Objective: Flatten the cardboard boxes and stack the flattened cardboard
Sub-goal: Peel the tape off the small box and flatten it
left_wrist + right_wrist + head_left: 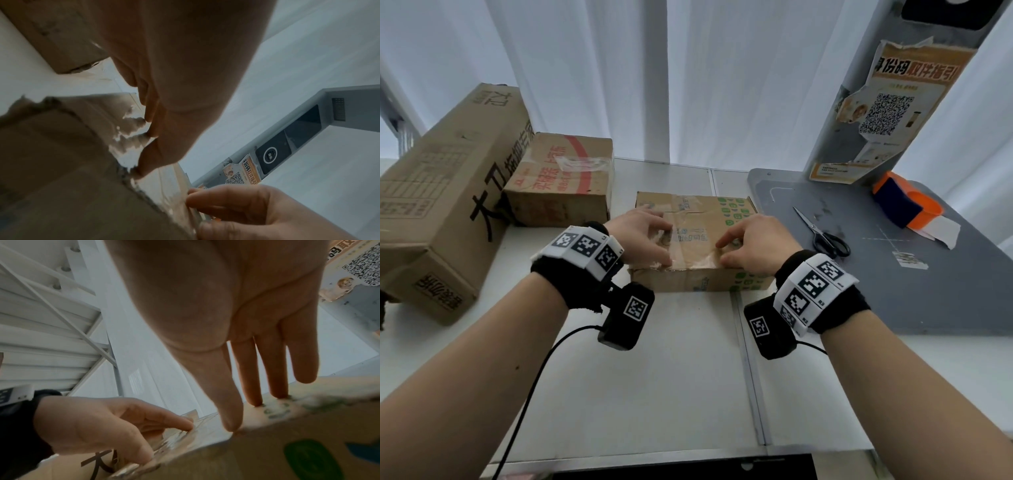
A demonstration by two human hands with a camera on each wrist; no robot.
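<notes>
1. Flat cardboard box (695,240) lies mid-table, right of two other boxes (524,185).
2. Left hand (643,236), fingers curled, fingertips pressing its taped seam (688,240).
3. Right hand (753,245) likewise presses with fingertips; scissors (822,233) beyond.

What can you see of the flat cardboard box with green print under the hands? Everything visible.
The flat cardboard box with green print is brown, worn, still closed and unflattened, lying flat on the white table. Clear tape, wrinkled, runs along its top seam. Green icons mark its right side. The left hand and right hand touch its taped top with their fingertips.
</notes>
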